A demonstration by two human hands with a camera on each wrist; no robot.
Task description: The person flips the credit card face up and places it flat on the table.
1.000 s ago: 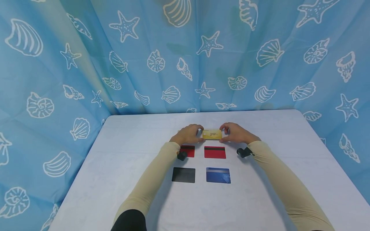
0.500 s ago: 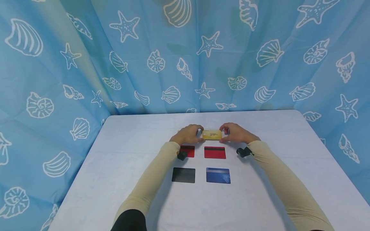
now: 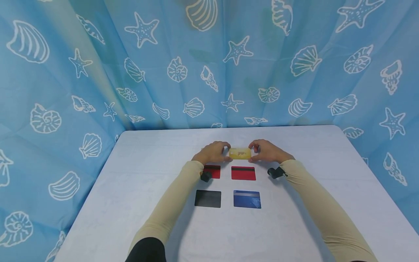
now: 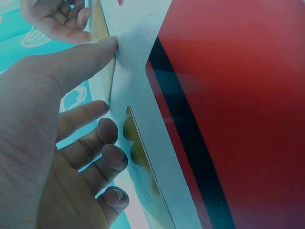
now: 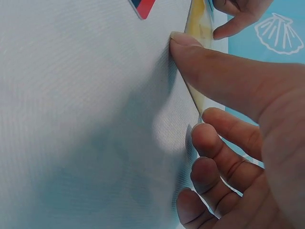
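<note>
A yellow card [image 3: 240, 154] lies at the back middle of the table, held at both short ends. My left hand [image 3: 214, 153] pinches its left end between thumb and index finger, the other fingers loosely bent. At the right end, my right hand [image 3: 267, 151] pinches it in the same way. In the right wrist view, the thumb [image 5: 209, 67] overlaps the card's near edge. Another card with yellow rounded shapes [image 4: 138, 150] lies beneath the left fingers in the left wrist view; the left hand hides it in the head view.
Nearer to me lie a red card with a dark stripe [image 3: 243, 173] and a second red card [image 3: 215, 170], partly covered by the left wrist camera [image 3: 206, 177]. A black card [image 3: 207, 199] and a blue card [image 3: 247, 199] form the front row. A shell-patterned curtain [image 3: 176, 36] hangs behind.
Both hands keep their hold on the yellow card almost in place. Its face looks paler and shinier now, and its print shows less clearly than a second ago.
</note>
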